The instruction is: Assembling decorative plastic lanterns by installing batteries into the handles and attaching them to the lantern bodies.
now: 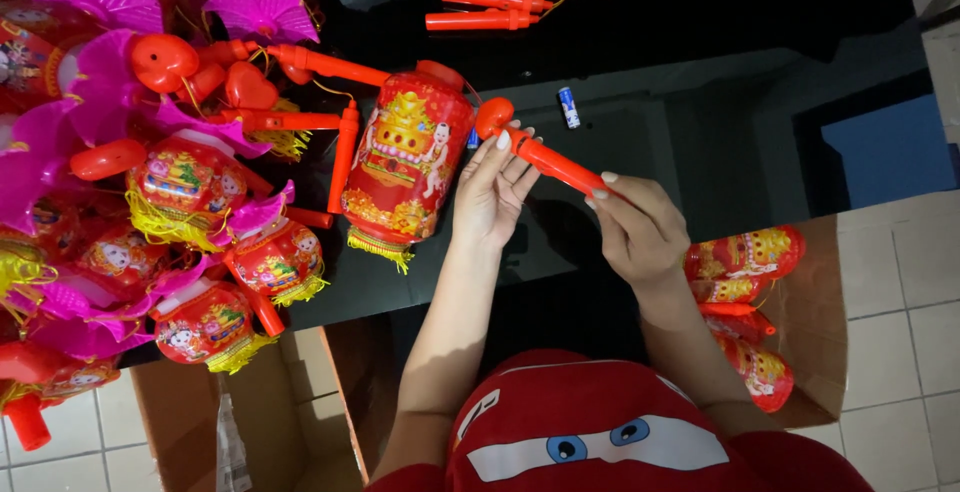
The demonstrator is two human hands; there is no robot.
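Orange-red plastic fills the middle of the view: a lantern handle stick [545, 157] with a rounded knob at its upper end is held across the gap between both hands. The left hand [490, 192] has its fingers extended upward, with the fingertips [503, 141] pinching the stick just below the knob. The right hand [635, 227] is curled around the lower end of the stick, thumb and forefinger pressing it from either side. Just beside the left hand, touching or nearly touching its fingers, lies a red cylindrical lantern [408, 162] with gold printed figures and a yellow fringe at its bottom edge, resting on the black glossy table [720, 142]. A small blue-and-white battery [569, 108] lies on the table near the knob, apart from it. Farther up the table are 2 more orange handle sticks [485, 9] lying side by side. To the left sits a heap of lanterns [200, 242] with magenta fan-shaped trims, red hearts and yellow tassels. Below the right hand, an open cardboard box [815, 312] holds several folded red lanterns [745, 262]. Another cardboard box [250, 412] stands on the tiled floor under the table's near edge.
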